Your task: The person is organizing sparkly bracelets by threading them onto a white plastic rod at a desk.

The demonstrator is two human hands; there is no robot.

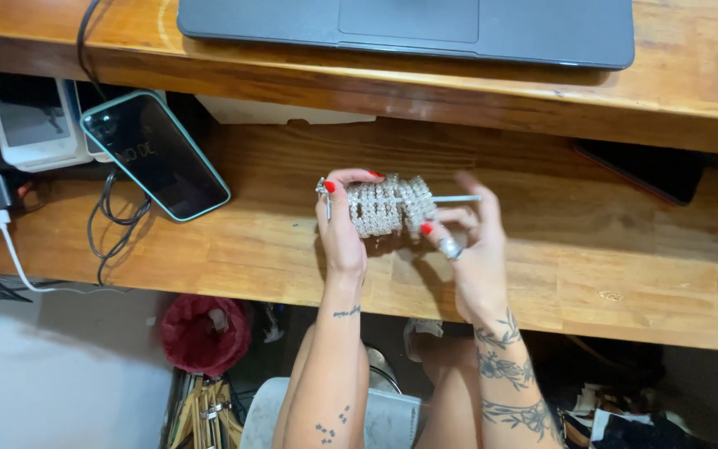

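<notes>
From the head view, a wooden desk (209, 258) has a lower shelf and a raised tier bearing a dark laptop (409, 29). A phone (155, 155) and cables (110, 220) lie well left. Above the shelf, the left hand (341, 229) pinches one end of stacked sparkly bracelets (388, 206) on a metal rod (454, 199); the right hand (474, 241) touches the other end with loosely curled fingers.
</notes>
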